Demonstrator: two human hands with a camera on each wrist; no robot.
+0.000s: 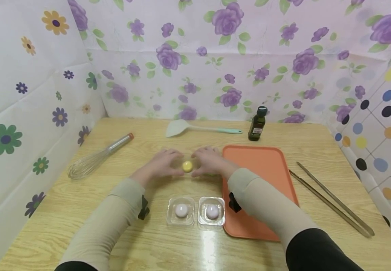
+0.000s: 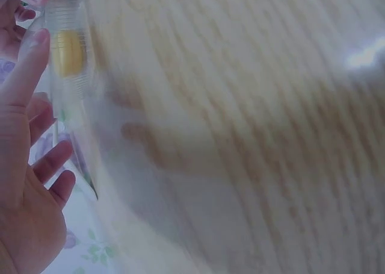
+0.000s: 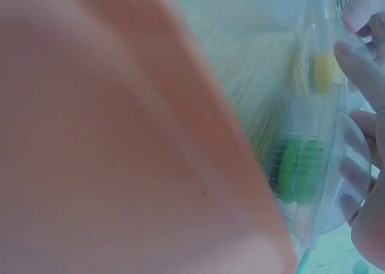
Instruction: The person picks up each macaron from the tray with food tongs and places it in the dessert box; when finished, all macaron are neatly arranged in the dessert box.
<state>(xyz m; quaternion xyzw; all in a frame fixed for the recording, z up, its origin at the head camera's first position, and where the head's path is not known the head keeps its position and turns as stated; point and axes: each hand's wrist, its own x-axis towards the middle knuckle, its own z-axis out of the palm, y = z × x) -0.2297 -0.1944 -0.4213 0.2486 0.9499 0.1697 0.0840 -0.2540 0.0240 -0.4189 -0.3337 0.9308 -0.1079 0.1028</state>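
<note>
A yellow macaron [image 1: 187, 166] sits in a small clear plastic box [image 2: 72, 87] at the middle of the table. My left hand [image 1: 163, 163] holds this box from the left, thumb toward me and fingers on the far side. From the right my right hand [image 1: 210, 162] holds the same box. Close beside it, under the right hand, a green macaron [image 3: 301, 171] lies in another clear box [image 3: 304, 114], mostly hidden in the head view. Nearer to me two pale lilac macarons [image 1: 182, 210] stand in separate clear boxes [image 1: 180, 222].
An orange tray [image 1: 256, 162] lies right of the boxes, with metal tongs [image 1: 331, 199] beyond it. A whisk [image 1: 97, 158] is at left. Toward the back are a spatula [image 1: 199, 128] and a dark bottle [image 1: 257, 125]. Flowered sheets [image 1: 188, 75] hang around the table.
</note>
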